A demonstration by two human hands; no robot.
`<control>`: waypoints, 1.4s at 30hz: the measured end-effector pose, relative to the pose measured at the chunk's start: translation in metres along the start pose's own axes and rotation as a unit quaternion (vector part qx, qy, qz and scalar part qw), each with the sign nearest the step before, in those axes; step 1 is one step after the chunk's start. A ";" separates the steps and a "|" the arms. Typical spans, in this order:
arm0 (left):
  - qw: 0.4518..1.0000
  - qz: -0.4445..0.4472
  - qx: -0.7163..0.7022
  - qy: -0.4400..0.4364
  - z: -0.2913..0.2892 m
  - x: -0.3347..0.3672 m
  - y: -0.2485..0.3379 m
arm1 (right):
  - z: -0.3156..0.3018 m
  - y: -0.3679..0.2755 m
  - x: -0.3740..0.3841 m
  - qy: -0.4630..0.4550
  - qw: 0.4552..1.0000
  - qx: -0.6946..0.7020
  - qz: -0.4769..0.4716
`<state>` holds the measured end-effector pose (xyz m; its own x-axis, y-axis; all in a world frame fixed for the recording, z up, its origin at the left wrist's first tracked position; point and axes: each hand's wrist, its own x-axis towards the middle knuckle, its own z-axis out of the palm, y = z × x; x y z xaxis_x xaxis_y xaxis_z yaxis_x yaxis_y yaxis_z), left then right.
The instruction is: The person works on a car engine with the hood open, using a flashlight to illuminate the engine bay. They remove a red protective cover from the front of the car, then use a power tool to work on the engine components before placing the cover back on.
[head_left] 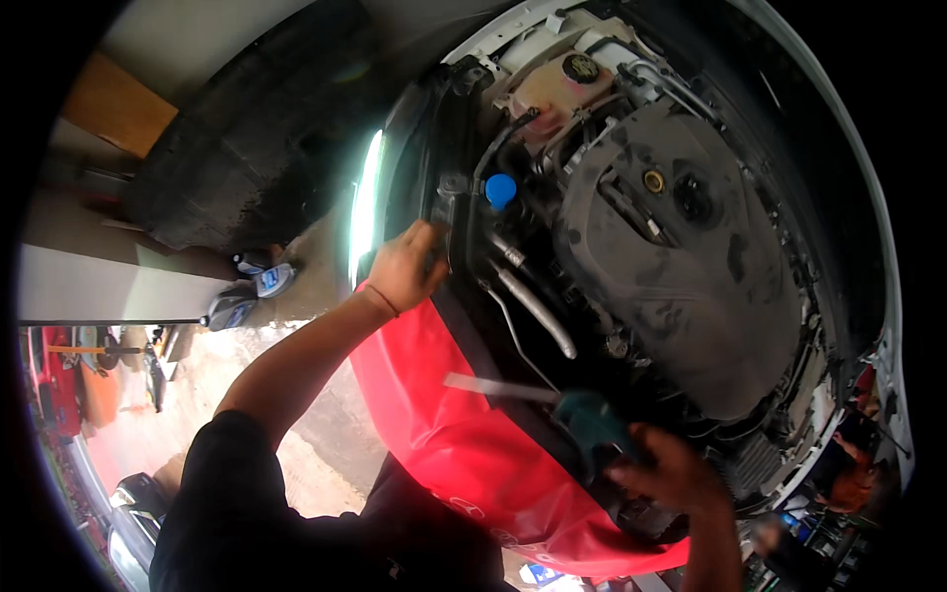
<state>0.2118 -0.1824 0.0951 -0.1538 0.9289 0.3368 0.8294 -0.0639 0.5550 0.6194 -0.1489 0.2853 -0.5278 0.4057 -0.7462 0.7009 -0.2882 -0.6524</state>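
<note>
My left hand point(406, 264) rests at the front edge of a car's open engine bay, near the lit headlamp point(367, 197). Its fingers are curled in, and whatever they pinch is hidden. On the right, my right hand point(673, 476) grips a dark green power driver point(600, 426), blurred by motion. A long pale shaft point(498, 388) reaches left from the tool's front, over the black front panel point(469, 340). A red fender cover point(424, 395) drapes the car's nose below both hands.
A large grey engine cover point(681, 257) fills the bay's middle. Nearby are a blue cap point(500, 190), a silver pipe point(538, 314) and a coolant tank point(552, 94) with a black cap. Bottles point(274, 280) stand on the floor at left. Another person point(850, 479) is at far right.
</note>
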 end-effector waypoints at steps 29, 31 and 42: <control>0.995 0.077 0.057 -0.018 0.054 -0.028 -0.032 | -0.113 -0.200 0.252 0.445 0.665 -0.598 -0.043; 0.996 0.067 0.054 -0.013 0.055 -0.029 -0.031 | -0.119 -0.200 0.250 0.455 0.684 -0.568 -0.047; 0.994 0.069 0.087 -0.020 0.061 -0.028 -0.029 | -0.164 -0.204 0.245 0.432 0.767 -0.475 -0.009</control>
<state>0.2247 -0.1842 0.0232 -0.0137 0.9294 0.3688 0.9217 -0.1313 0.3649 0.4255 0.1522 0.2574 -0.3147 0.9435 -0.1041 0.9469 0.3197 0.0350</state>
